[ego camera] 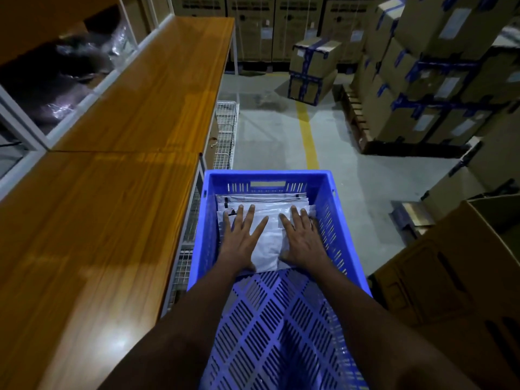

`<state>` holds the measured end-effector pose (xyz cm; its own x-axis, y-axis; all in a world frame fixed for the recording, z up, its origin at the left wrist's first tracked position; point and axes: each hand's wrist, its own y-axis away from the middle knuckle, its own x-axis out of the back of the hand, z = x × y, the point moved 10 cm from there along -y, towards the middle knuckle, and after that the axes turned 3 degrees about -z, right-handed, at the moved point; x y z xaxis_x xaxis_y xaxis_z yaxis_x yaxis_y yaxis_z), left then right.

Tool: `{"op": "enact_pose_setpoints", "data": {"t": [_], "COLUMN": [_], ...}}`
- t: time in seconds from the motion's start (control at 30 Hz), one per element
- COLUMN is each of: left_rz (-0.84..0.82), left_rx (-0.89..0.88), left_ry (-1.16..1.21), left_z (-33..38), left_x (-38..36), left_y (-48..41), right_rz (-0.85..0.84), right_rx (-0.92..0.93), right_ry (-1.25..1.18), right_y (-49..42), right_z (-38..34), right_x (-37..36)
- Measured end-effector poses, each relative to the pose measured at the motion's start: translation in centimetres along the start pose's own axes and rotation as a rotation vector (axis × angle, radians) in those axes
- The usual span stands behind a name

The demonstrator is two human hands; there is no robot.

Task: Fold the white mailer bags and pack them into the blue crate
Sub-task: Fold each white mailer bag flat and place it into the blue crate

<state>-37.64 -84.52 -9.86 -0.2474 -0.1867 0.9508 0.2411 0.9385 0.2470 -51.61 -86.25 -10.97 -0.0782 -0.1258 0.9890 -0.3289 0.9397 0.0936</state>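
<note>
A blue slotted plastic crate (332, 209) stands in front of me, its near floor bare. At its far end lies a stack of folded white mailer bags (268, 240). My left hand (242, 237) presses flat on the left side of the top bag with fingers spread and straight. My right hand (302, 237) lies flat on the right side of the same bag, fingers straight. Both forearms reach down into the crate. More white bags (261, 199) show beyond my fingertips against the far wall.
A long wooden worktop (112, 170) runs along the left, with a white wire basket (225, 130) at its edge. Stacked cardboard boxes (422, 80) fill the right and back. An open carton (450, 266) stands right of the crate. A yellow line (306, 130) marks the concrete floor.
</note>
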Motion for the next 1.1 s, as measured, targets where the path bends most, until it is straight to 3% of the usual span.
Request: {"op": "enact_pose_setpoints", "data": {"t": [0.07, 0.17, 0.7, 0.87, 1.1], "left_rz": [-0.012, 0.007, 0.026, 0.148, 0.463], "left_rx": [0.052, 0.073, 0.131, 0.125, 0.160], "left_ry": [-0.026, -0.057, -0.059, -0.022, 0.140], "left_z": [-0.5, -0.6, -1.1, -1.5, -6.8], "left_x": [-0.6, -0.2, 3.0, 7.1, 10.1], "left_y": [0.0, -0.3, 1.2, 4.8, 16.4], "right_rz": [-0.070, -0.040, 0.015, 0.166, 0.368], "right_rx": [0.006, -0.013, -0.085, -0.107, -0.017], "right_ry": [0.070, 0.161, 0.198, 0.107, -0.006], "right_y": [0.2, 0.1, 1.0, 3.3, 9.1], "right_z": [0.1, 0.2, -0.6, -3.2, -12.3], "right_x": [-0.3, 0.2, 3.3, 6.9, 12.2]}}
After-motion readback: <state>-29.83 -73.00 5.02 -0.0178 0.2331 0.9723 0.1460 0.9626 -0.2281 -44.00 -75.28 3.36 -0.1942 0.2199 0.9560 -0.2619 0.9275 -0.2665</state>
